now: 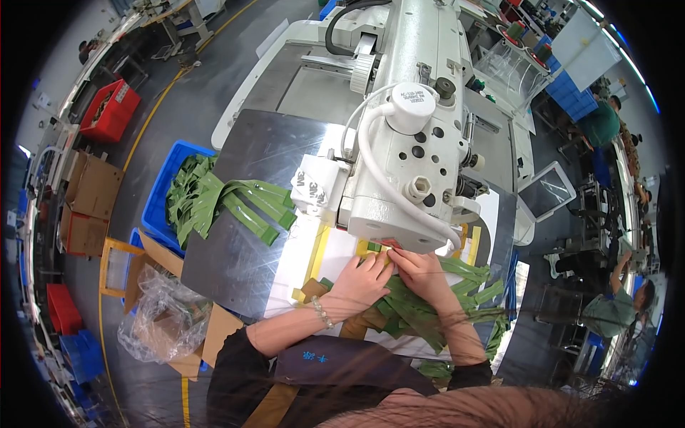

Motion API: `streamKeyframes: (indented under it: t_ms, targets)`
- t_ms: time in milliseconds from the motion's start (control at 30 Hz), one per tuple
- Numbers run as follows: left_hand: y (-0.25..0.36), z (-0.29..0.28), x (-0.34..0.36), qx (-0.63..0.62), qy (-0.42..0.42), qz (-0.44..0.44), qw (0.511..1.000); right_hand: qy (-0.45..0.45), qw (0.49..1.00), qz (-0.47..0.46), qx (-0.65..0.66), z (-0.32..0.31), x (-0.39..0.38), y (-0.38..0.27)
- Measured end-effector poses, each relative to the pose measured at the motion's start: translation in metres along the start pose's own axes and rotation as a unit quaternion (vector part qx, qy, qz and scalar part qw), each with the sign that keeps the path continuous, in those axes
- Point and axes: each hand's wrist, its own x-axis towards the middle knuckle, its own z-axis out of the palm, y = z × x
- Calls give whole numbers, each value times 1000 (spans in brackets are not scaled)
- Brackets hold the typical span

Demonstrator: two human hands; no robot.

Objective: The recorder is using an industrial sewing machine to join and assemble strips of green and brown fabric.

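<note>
A white sewing machine (385, 192) stands over a work plate with yellow strips (314, 264). My left hand (364, 279) has its fingers bent and pressed together just below the machine head, beside my right hand (417, 274). The right thumb and fingertips pinch close to a small red piece at the machine; what either hand holds is too hidden to tell. Green fabric strips (460, 285) lie under and right of my hands, over the table edge. More green strips (193, 185) hang from a blue bin (153, 214) onto the metal table (250, 150) at left.
A cardboard box (217, 332) with crumpled plastic (153, 321) sits at lower left. Red crates (110, 107), stacked cartons (89, 182) and a yellow floor line line the left aisle. Co-workers (606, 314) work at benches on the right, near a small screen (546, 192).
</note>
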Motion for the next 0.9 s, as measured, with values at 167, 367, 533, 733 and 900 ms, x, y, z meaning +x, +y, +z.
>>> streamKeyframes:
  t_ms: [167,367,533,733,900]
  targets:
    - [-18,-3,-2,-25,11,30,999,32,998,-7,51,2,7,-6]
    - [-67,-12,-17,-58,28,13,998,22,999,-6,43,10,1,1]
    - [-81,-26,3,-138,53,37,988,19,999,-24,41,8,4,4]
    - [-92,-29,3,-377,-122,-111,911,39,998,-44,12,-2,12,-3]
    - [-103,-16,10,-310,-205,-107,922,27,999,-37,13,-6,8,5]
